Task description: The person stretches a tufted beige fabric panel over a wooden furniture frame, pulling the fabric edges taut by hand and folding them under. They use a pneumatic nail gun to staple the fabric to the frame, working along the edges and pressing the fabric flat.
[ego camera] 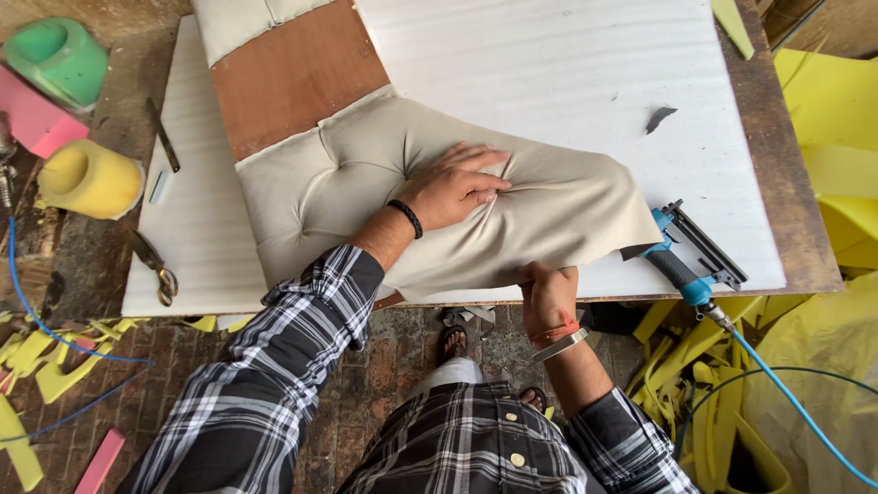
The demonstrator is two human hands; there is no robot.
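White foam sheet (567, 73) covers the worktable (786, 201), keeps the piece off bare wood. Beige tufted cushion panel (338, 183) lies on it at the near edge, loose fabric overhanging toward me. My left hand (453, 190) is flat and spread on the fabric, pinning the folds so they don't slip. My right hand (547, 295) is below the table edge, fingers closed on the fabric hem, pulling it taut, I judge. Blue pneumatic stapler (688, 258) sits just right of the cushion, within reach. Scissors (157, 270) well left. Far half of the sheet is open room.
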